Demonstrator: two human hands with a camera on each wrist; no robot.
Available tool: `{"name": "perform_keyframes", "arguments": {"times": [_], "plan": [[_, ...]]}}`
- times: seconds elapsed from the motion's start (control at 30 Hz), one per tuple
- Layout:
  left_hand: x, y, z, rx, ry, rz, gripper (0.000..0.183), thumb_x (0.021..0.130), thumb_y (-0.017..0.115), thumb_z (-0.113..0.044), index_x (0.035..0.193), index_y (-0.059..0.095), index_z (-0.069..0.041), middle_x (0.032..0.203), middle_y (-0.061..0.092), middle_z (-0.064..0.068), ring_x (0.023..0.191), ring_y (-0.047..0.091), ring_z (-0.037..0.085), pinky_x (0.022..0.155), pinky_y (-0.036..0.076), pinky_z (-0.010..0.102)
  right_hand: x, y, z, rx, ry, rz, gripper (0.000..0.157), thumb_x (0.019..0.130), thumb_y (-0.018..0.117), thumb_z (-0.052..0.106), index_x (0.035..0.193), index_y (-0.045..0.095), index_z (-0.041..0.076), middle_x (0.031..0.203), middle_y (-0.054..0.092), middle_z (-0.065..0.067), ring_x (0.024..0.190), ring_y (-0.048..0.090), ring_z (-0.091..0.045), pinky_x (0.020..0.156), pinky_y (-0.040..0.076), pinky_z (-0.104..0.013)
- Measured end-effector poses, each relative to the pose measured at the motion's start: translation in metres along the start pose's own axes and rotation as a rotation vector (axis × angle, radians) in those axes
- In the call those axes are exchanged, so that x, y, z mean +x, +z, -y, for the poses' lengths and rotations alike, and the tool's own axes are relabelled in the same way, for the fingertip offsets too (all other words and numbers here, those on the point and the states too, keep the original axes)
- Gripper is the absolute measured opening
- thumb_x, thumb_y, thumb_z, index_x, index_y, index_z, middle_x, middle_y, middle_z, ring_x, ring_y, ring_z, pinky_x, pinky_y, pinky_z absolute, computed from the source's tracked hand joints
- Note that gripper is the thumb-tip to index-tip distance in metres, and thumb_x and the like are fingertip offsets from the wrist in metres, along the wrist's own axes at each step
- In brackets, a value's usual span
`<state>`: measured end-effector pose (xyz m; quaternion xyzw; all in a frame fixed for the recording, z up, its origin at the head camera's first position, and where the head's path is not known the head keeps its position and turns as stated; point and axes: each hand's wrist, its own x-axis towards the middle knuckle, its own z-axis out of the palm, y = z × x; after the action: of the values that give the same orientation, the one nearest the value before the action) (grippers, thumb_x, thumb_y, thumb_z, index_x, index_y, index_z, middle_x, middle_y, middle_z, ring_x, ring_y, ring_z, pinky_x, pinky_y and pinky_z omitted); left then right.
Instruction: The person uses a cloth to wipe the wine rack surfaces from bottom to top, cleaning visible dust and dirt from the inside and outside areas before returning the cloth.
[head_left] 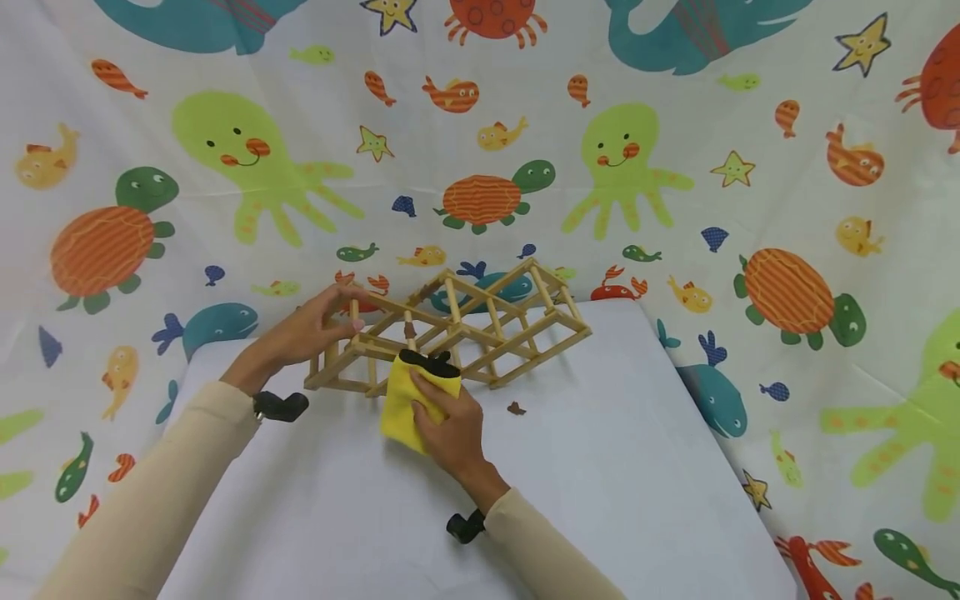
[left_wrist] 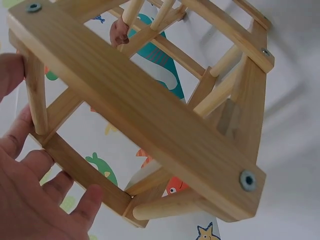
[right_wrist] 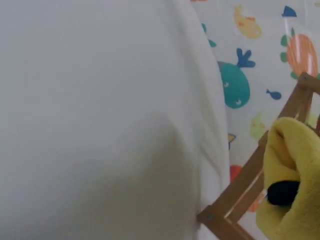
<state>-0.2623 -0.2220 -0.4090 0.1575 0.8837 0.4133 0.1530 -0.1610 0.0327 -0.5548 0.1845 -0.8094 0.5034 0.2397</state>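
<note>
A wooden lattice rack of slats and dowels, bolted at its joints, stands at the back of the white table. At its left end my left hand grips the frame; in the left wrist view the thumb and fingers lie around an end dowel. My right hand holds a yellow cloth with a black edge against the front of the rack. Just above the cloth, a brown smear sticks to a dowel. In the right wrist view the cloth hides part of the rack.
A small brown crumb lies on the white tabletop, right of the right hand. Behind the rack hangs a curtain printed with sea animals. Dark camera mounts sit at both wrists.
</note>
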Motion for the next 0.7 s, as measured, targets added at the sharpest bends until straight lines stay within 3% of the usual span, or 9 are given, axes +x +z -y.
{"name": "perform_keyframes", "arguments": {"times": [0.07, 0.2, 0.27, 0.33, 0.47, 0.53, 0.6, 0.7], "plan": [[0.0, -0.001, 0.0, -0.008, 0.013, -0.003, 0.06, 0.107, 0.066, -0.031, 0.157, 0.038, -0.014, 0.18, 0.009, 0.014, 0.164, 0.014, 0.049, 0.121, 0.018, 0.082, 0.003, 0.002, -0.003, 0.003, 0.057, 0.03, 0.044, 0.09, 0.082, 0.014, 0.131, 0.077, 0.029, 0.131, 0.076, -0.002, 0.106, 0.072, -0.018, 0.083, 0.06, -0.028], [0.0, -0.001, 0.0, -0.021, 0.042, 0.004, 0.057, 0.107, 0.065, -0.028, 0.156, 0.04, -0.014, 0.18, 0.007, 0.014, 0.164, 0.01, 0.05, 0.12, 0.017, 0.083, -0.003, 0.008, -0.009, -0.062, 0.158, 0.306, 0.043, 0.093, 0.082, 0.022, 0.131, 0.075, 0.039, 0.13, 0.076, 0.003, 0.104, 0.068, -0.009, 0.078, 0.051, -0.021], [0.0, 0.0, 0.001, -0.019, 0.046, 0.013, 0.057, 0.108, 0.065, -0.029, 0.156, 0.041, -0.014, 0.181, 0.005, 0.013, 0.164, 0.007, 0.05, 0.12, 0.016, 0.084, -0.01, 0.011, -0.01, -0.072, 0.158, 0.373, 0.044, 0.093, 0.083, 0.024, 0.132, 0.073, 0.041, 0.13, 0.076, 0.004, 0.101, 0.067, -0.007, 0.076, 0.048, -0.019], [0.0, 0.0, 0.002, -0.009, 0.051, 0.011, 0.057, 0.107, 0.065, -0.029, 0.156, 0.041, -0.014, 0.181, 0.005, 0.013, 0.164, 0.007, 0.05, 0.12, 0.017, 0.084, -0.013, 0.013, -0.01, -0.038, 0.137, 0.306, 0.045, 0.093, 0.083, 0.022, 0.134, 0.073, 0.037, 0.132, 0.075, 0.002, 0.103, 0.069, -0.008, 0.078, 0.052, -0.02], [0.0, -0.002, 0.0, 0.005, 0.044, -0.01, 0.058, 0.107, 0.066, -0.029, 0.156, 0.04, -0.013, 0.18, 0.011, 0.016, 0.164, 0.011, 0.051, 0.121, 0.018, 0.082, -0.007, 0.013, -0.008, 0.069, 0.052, -0.014, 0.045, 0.093, 0.081, 0.014, 0.135, 0.074, 0.026, 0.137, 0.072, -0.005, 0.112, 0.072, -0.017, 0.088, 0.062, -0.03], [0.0, -0.002, -0.001, 0.005, 0.036, -0.014, 0.058, 0.107, 0.065, -0.029, 0.157, 0.039, -0.013, 0.179, 0.012, 0.016, 0.163, 0.013, 0.052, 0.121, 0.018, 0.082, -0.002, 0.013, -0.008, 0.081, 0.034, -0.098, 0.043, 0.093, 0.08, 0.012, 0.135, 0.075, 0.023, 0.136, 0.072, -0.008, 0.111, 0.073, -0.02, 0.088, 0.064, -0.034], [0.0, -0.002, -0.001, -0.001, 0.038, -0.01, 0.058, 0.108, 0.064, -0.027, 0.158, 0.039, -0.012, 0.179, 0.012, 0.017, 0.163, 0.012, 0.053, 0.121, 0.018, 0.082, 0.0, 0.013, -0.008, 0.05, 0.062, -0.065, 0.042, 0.093, 0.081, 0.013, 0.133, 0.076, 0.025, 0.135, 0.072, -0.007, 0.112, 0.072, -0.019, 0.09, 0.062, -0.032], [0.001, 0.0, 0.0, -0.002, 0.032, -0.004, 0.058, 0.108, 0.064, -0.027, 0.158, 0.038, -0.013, 0.18, 0.009, 0.016, 0.163, 0.012, 0.053, 0.121, 0.017, 0.082, -0.003, 0.013, -0.007, -0.058, 0.137, 0.14, 0.043, 0.093, 0.081, 0.017, 0.132, 0.075, 0.034, 0.131, 0.075, -0.002, 0.106, 0.071, -0.013, 0.085, 0.057, -0.026]]}}
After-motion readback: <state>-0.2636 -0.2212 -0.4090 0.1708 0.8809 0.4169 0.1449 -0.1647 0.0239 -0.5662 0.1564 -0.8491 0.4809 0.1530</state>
